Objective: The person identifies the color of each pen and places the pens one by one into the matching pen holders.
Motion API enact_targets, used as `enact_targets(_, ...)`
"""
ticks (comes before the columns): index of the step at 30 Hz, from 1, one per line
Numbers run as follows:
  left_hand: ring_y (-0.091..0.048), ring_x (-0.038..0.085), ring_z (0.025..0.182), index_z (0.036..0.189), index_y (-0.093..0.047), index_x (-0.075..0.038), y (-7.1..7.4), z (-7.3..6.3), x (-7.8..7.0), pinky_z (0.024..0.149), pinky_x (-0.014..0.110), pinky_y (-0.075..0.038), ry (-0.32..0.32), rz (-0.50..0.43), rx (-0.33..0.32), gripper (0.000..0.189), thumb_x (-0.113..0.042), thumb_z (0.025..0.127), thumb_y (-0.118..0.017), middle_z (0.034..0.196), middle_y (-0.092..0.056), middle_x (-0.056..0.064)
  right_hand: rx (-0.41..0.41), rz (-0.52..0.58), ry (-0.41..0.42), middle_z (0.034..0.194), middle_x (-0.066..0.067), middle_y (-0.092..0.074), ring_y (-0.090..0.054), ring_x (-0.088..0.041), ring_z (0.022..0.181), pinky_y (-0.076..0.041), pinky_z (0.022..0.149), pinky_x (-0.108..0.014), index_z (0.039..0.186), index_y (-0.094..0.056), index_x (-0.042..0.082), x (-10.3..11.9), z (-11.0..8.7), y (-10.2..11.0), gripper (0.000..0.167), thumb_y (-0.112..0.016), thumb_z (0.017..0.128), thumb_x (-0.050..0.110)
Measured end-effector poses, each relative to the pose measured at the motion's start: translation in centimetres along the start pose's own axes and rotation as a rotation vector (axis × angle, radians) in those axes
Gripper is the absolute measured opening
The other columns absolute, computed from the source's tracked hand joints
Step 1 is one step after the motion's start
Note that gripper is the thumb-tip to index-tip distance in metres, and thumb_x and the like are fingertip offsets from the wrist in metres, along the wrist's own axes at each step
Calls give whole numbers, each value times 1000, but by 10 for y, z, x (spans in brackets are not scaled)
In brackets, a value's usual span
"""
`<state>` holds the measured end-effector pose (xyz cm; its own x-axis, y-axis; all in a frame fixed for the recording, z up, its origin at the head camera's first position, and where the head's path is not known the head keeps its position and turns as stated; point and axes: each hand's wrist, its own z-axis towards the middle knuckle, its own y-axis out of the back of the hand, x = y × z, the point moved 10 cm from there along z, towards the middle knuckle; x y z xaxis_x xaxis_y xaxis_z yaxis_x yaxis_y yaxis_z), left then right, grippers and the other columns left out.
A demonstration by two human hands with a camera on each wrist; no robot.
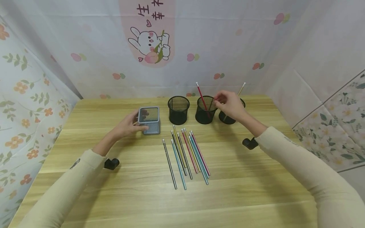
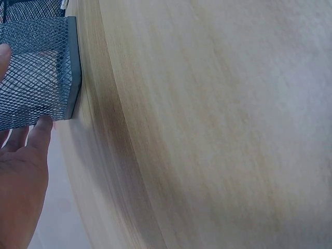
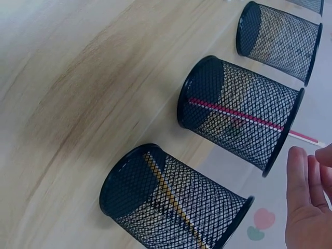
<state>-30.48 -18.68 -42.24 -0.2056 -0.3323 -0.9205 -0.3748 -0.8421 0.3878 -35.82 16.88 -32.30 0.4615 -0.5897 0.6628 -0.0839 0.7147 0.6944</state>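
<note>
My left hand [image 1: 128, 125] holds a grey square mesh pen holder [image 1: 152, 127] by its side, thumb on the front face and fingers round the left and back. In the left wrist view, fingertips touch the mesh wall [image 2: 36, 72]. My right hand [image 1: 232, 104] hovers beside the rim of a round black mesh pen cup [image 1: 203, 117], fingers bent loosely and holding nothing. A red pencil [image 1: 201, 95] leans inside that cup. Partly behind the right hand, another black cup [image 3: 171, 207] contains a yellow pencil [image 3: 171, 195].
A third round black cup [image 1: 178, 117] stands between the grey holder and the red pencil's cup. Several black, blue, yellow and red pencils lie in front, among them a black pencil [image 1: 169, 164] at the left. A printed curtain [image 1: 205, 38] hangs behind the table [image 1: 137, 202].
</note>
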Motion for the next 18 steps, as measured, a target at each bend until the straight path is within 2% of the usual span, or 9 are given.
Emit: enact_targets(18,-35,47,140,148,-38,6,-1,-1,-2,114,60,-27,-10,-5,2,68,-3,92,-75,149,-41,27,4,27,11,96,-16,-69,-68,-28,84,-51,72,-18,105,-66,-5,3,-10,6,11,-67,97,1)
